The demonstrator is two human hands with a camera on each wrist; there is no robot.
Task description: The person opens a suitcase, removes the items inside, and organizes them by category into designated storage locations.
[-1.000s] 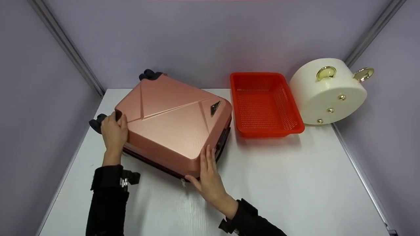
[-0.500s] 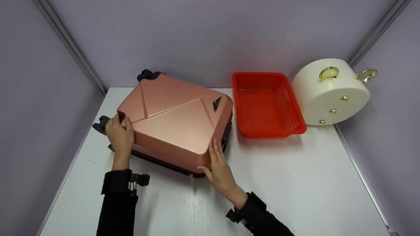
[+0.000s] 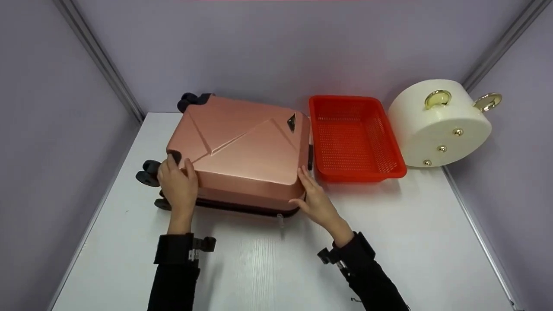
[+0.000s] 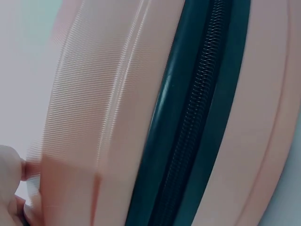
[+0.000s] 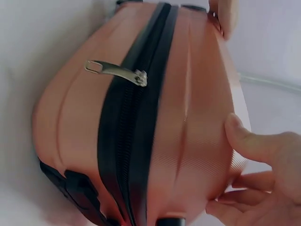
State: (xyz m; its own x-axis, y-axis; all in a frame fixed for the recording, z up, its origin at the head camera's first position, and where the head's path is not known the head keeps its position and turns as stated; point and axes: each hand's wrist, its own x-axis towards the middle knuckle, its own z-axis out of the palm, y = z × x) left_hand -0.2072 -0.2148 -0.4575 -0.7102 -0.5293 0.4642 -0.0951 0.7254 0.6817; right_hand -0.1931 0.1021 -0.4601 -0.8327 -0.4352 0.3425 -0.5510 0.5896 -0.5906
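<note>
A rose-pink hard-shell suitcase lies flat on the white table, its black wheels toward the left. My left hand grips its near left corner, fingertips at the black corner piece and thumb on the near side. At the near right corner my right hand rests with long, straight fingers along the end and the thumb on the side. A black zipper band with a metal zipper pull runs round the case in the right wrist view. The left wrist view shows the zipper close up.
A red perforated plastic basket stands right beside the suitcase's right end. Beyond it, a white round case with gold rings and studs leans in the back right corner. Grey walls border the white table.
The suitcase has turned counterclockwise, its near right corner swinging right and away, toward the basket. Both hands have moved right with it, staying at the same corners. Basket and round case stay put.
</note>
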